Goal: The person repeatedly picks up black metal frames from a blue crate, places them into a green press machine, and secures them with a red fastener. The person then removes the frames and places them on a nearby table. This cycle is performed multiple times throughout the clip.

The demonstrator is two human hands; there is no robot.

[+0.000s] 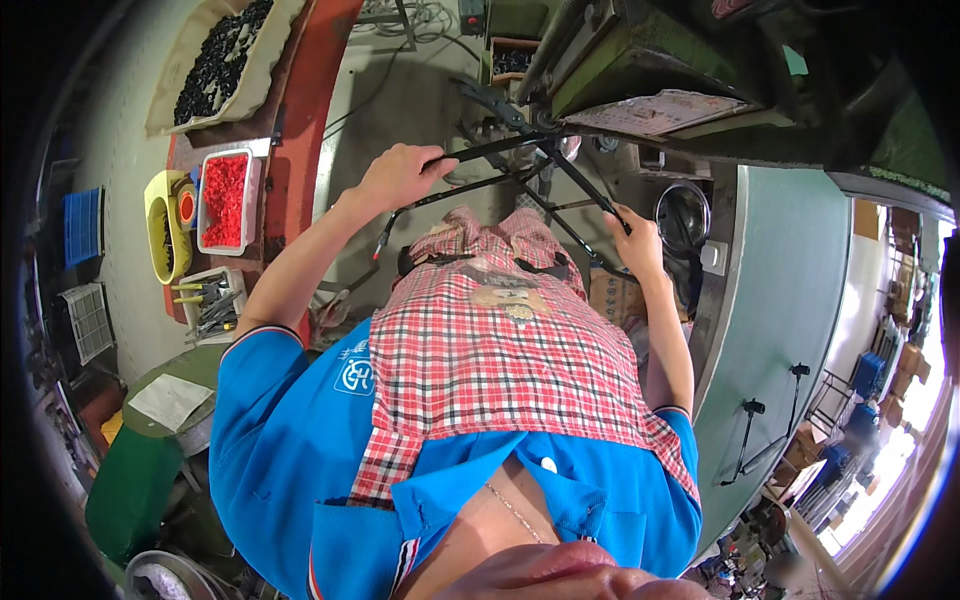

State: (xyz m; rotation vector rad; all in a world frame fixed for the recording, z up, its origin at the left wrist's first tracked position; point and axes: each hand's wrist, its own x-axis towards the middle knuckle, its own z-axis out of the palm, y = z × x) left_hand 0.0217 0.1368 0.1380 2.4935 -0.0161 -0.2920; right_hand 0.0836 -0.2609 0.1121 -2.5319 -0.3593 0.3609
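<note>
Both hands closed on black metal frame (520, 170), left hand (400, 175) raised, right hand (635, 240) lower, arms outstretched

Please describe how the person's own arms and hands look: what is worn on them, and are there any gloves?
Both arms wear short bright blue sleeves, each ending above the elbow in a cuff edged with thin red and white stripes. The forearms are bare. The left hand and the right hand wear no gloves, and no watch, ring or bracelet shows. A red, white and black checked apron covers the shirt front.
</note>
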